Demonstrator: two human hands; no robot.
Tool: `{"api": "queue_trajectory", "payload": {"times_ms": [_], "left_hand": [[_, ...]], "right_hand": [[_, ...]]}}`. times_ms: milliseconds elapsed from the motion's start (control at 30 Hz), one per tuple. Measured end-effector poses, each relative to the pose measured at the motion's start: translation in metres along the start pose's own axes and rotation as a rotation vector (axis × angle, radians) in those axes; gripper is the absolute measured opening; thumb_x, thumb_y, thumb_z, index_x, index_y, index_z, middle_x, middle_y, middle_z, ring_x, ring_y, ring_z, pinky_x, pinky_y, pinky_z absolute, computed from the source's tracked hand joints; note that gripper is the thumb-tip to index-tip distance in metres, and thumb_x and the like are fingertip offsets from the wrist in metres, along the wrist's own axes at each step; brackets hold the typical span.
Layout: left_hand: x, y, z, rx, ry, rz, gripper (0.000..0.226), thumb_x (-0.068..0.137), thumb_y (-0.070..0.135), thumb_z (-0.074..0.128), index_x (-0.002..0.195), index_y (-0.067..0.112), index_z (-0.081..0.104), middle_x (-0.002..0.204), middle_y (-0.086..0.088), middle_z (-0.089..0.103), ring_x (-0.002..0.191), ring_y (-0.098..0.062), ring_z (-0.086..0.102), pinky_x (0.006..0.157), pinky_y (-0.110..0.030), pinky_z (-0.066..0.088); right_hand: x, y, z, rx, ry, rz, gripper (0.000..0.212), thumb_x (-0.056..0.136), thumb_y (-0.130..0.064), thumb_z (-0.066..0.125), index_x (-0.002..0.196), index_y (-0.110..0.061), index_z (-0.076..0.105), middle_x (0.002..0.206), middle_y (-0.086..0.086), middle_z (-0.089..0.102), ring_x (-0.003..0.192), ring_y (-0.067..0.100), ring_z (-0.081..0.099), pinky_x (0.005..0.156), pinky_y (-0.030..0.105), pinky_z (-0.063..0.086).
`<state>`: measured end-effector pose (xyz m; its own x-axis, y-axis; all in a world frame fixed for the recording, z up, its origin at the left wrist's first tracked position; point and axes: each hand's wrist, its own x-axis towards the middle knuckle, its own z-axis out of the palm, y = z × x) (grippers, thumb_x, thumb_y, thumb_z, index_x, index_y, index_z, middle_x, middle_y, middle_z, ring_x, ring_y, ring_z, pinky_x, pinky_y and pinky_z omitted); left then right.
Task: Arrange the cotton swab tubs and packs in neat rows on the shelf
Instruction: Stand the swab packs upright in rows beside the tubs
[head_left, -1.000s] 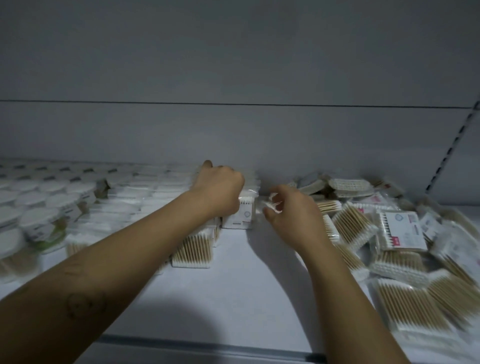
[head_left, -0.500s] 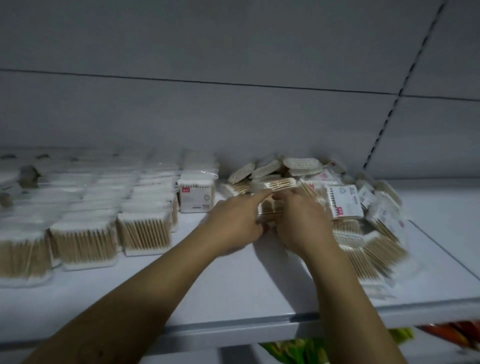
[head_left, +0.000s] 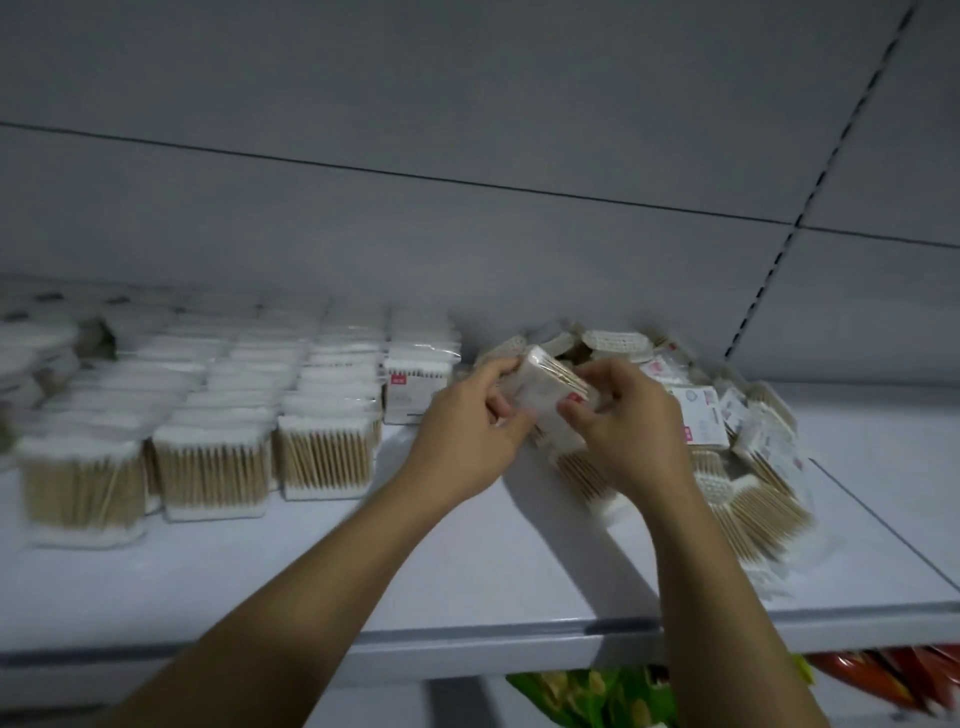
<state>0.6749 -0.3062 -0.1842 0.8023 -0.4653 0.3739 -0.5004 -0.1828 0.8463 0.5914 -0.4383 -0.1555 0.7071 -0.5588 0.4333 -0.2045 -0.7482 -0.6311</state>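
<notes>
Left hand and right hand grip one swab pack.
Rows of packs stand left on the shelf; loose heap right.

The left hand and right hand gripped one pack of cotton swabs between them, above the shelf. At 9 o'clock from the hands stood upright rows of packs; at 3 o'clock lay a loose pile. Blurred round tubs sat at far 9 o'clock.
</notes>
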Motion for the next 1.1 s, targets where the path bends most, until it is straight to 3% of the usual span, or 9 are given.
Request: {"api": "queue_trajectory", "payload": {"times_ms": [133, 233, 333, 467, 533, 667, 867, 1000, 1100], "left_hand": [[-0.024, -0.009, -0.013, -0.055, -0.04, -0.215, 0.023, 0.087, 0.043, 0.067, 0.092, 0.023, 0.056, 0.077, 0.008, 0.063, 0.069, -0.009, 0.059, 0.063, -0.028, 0.047], [-0.038, -0.013, -0.018, -0.385, 0.041, -0.361, 0.019, 0.092, 0.03, 0.064, 0.093, 0.013, 0.058, 0.088, -0.004, 0.073, 0.079, -0.015, 0.07, 0.065, -0.026, 0.051], [-0.044, -0.018, -0.029, -0.448, 0.106, -0.381, 0.012, 0.092, 0.022, 0.066, 0.091, 0.012, 0.059, 0.086, -0.007, 0.073, 0.077, -0.017, 0.07, 0.067, -0.03, 0.055], [-0.056, -0.019, -0.029, -0.029, -0.005, -0.203, 0.004, 0.093, 0.019, 0.059, 0.093, 0.016, 0.057, 0.078, 0.006, 0.062, 0.074, -0.013, 0.06, 0.069, -0.026, 0.05], [-0.063, -0.018, -0.028, 0.181, -0.04, -0.053, 0.006, 0.094, 0.021, 0.054, 0.091, 0.018, 0.058, 0.085, 0.001, 0.064, 0.081, -0.019, 0.061, 0.072, -0.033, 0.051], [-0.065, -0.018, -0.028, 0.519, -0.043, 0.076, 0.012, 0.092, 0.02, 0.05, 0.1, 0.014, 0.056, 0.103, -0.006, 0.063, 0.097, -0.026, 0.057, 0.082, -0.036, 0.044], [-0.067, -0.015, -0.029, 0.639, -0.052, 0.018, 0.022, 0.091, 0.015, 0.051, 0.111, 0.013, 0.056, 0.114, -0.01, 0.058, 0.107, -0.027, 0.053, 0.086, -0.037, 0.039], [-0.066, -0.014, -0.023, 0.755, -0.051, 0.018, 0.027, 0.092, 0.018, 0.052, 0.118, 0.012, 0.052, 0.122, -0.012, 0.052, 0.11, -0.028, 0.051, 0.088, -0.036, 0.038], [-0.065, -0.014, -0.018, 0.763, -0.007, -0.003, 0.035, 0.093, 0.019, 0.052, 0.126, 0.011, 0.049, 0.13, -0.013, 0.049, 0.114, -0.028, 0.05, 0.095, -0.036, 0.039]], "right_hand": [[-0.01, -0.024, 0.004, 0.269, -0.069, 0.002, 0.027, 0.073, -0.022, 0.082, 0.094, -0.019, 0.066, 0.079, -0.001, 0.065, 0.072, 0.012, 0.06, 0.062, 0.025, 0.048], [-0.019, -0.041, 0.01, 0.407, -0.151, -0.024, 0.026, 0.076, -0.013, 0.08, 0.098, -0.014, 0.067, 0.086, -0.003, 0.069, 0.073, 0.005, 0.064, 0.057, 0.013, 0.047], [-0.03, -0.043, 0.02, 0.372, -0.204, -0.026, 0.018, 0.079, -0.012, 0.076, 0.094, -0.021, 0.07, 0.085, -0.003, 0.073, 0.078, 0.012, 0.068, 0.067, 0.029, 0.053], [-0.03, -0.041, 0.018, -0.11, -0.078, -0.093, 0.015, 0.084, -0.029, 0.071, 0.095, -0.02, 0.073, 0.085, 0.002, 0.068, 0.075, 0.017, 0.059, 0.062, 0.031, 0.036], [-0.023, -0.051, 0.01, -0.269, -0.049, -0.128, 0.013, 0.083, -0.029, 0.071, 0.088, -0.016, 0.07, 0.078, 0.005, 0.064, 0.068, 0.017, 0.052, 0.058, 0.031, 0.033], [-0.007, -0.076, 0.018, -0.316, -0.152, -0.12, 0.029, 0.081, -0.018, 0.075, 0.108, -0.016, 0.064, 0.099, 0.002, 0.065, 0.084, 0.021, 0.06, 0.07, 0.028, 0.044], [0.013, -0.092, 0.057, -0.317, -0.268, -0.188, 0.025, 0.08, -0.016, 0.076, 0.103, -0.013, 0.067, 0.104, 0.003, 0.065, 0.094, 0.019, 0.058, 0.075, 0.025, 0.042], [0.022, -0.084, 0.083, -0.28, -0.253, -0.224, 0.019, 0.081, -0.018, 0.074, 0.099, -0.014, 0.068, 0.114, 0.005, 0.053, 0.09, 0.016, 0.052, 0.075, 0.025, 0.039], [0.023, -0.072, 0.092, -0.307, -0.219, -0.293, 0.02, 0.083, -0.026, 0.072, 0.1, -0.016, 0.07, 0.111, 0.004, 0.056, 0.098, 0.022, 0.055, 0.077, 0.027, 0.041]]}}
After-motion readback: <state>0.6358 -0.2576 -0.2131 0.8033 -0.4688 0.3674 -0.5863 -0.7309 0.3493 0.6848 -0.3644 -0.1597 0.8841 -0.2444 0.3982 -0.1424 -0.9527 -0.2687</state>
